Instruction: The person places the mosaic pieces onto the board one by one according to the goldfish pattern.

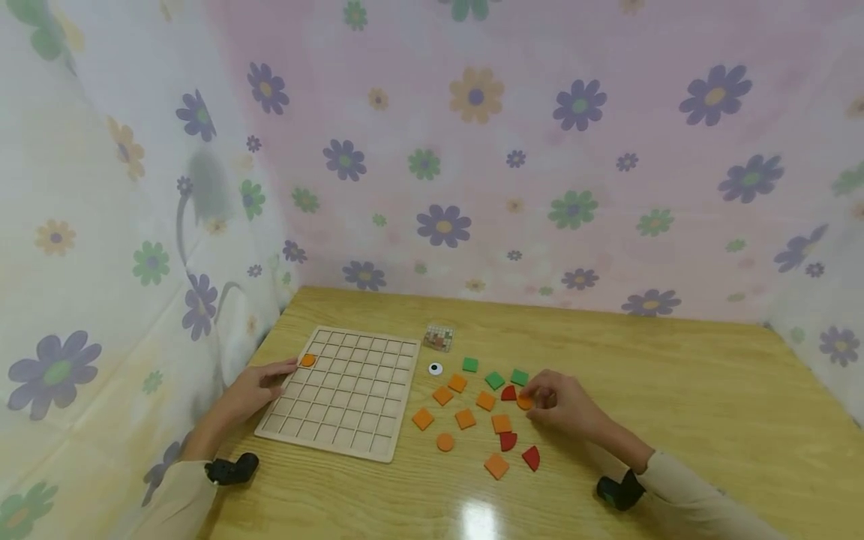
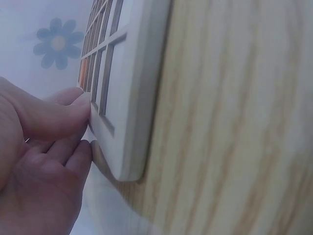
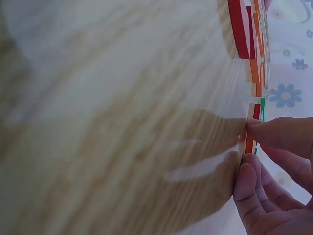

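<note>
Right hand (image 1: pixel 565 405) pinching an orange disc (image 1: pixel 524 403) at the edge of a scatter of flat pieces

A person in light sleeves (image 1: pixel 177 499) has both hands at a wood-grain desk (image 1: pixel 675 390). On the right, thumb and fingers are clamped on the orange disc, beside a red quarter-circle (image 1: pixel 508 394); whether the disc touches the wood cannot be told. On the left, a pale gridded board (image 1: pixel 405 397) lies flat on the desk. The left hand (image 1: pixel 246 388) rests against its left edge, fingers fairly straight rather than curled. A second orange disc (image 1: pixel 307 361) sits in the board's leftmost column, towards the far corner and close to that hand.

Between the board and the right hand lie three green squares (image 1: pixel 495 380), seven orange squares (image 1: pixel 465 418), a third orange disc (image 1: pixel 445 442) and, nearer the person, two more red quarter-circles (image 1: pixel 532 457). A white disc with a black dot (image 1: pixel 435 369) lies near the board's right edge; just beyond it is a small patterned card (image 1: pixel 439 337). Behind the desk is a pale, flower-printed backdrop (image 1: pixel 472 187).
</note>
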A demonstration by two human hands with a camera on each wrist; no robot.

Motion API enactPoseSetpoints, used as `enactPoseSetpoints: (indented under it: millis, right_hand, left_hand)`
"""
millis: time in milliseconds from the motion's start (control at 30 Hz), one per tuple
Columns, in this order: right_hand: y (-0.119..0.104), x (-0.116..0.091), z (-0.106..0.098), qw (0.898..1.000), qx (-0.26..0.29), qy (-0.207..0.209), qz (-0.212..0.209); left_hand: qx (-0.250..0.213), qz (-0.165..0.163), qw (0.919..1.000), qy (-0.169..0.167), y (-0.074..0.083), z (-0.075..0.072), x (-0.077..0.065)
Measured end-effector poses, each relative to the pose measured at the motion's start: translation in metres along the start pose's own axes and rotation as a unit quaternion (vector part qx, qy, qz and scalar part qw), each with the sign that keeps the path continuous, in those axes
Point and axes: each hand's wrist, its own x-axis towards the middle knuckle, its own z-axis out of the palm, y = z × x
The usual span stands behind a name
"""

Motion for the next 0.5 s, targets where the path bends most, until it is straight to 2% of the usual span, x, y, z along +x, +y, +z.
enactPoseSetpoints:
  millis: [133, 333, 500]
  right_hand:
    - [0.001, -0.001, 0.003, 1.0, 0.0, 0.002, -0.005]
    - [0.004, 0.006, 0.006, 0.999, -0.012, 0.001, -0.041]
    - [0.005, 0.012, 0.005, 0.999, -0.024, -0.014, -0.043]
  left_hand:
    - [-0.003, 0.006, 1.0, -0.001, -0.003, 0.0, 0.0]
    - [0.003, 0.009, 0.9999, 0.003, -0.005, -0.001, 0.001]
    - [-0.002, 0.006, 1.0, 0.003, -0.004, 0.001, 0.0]
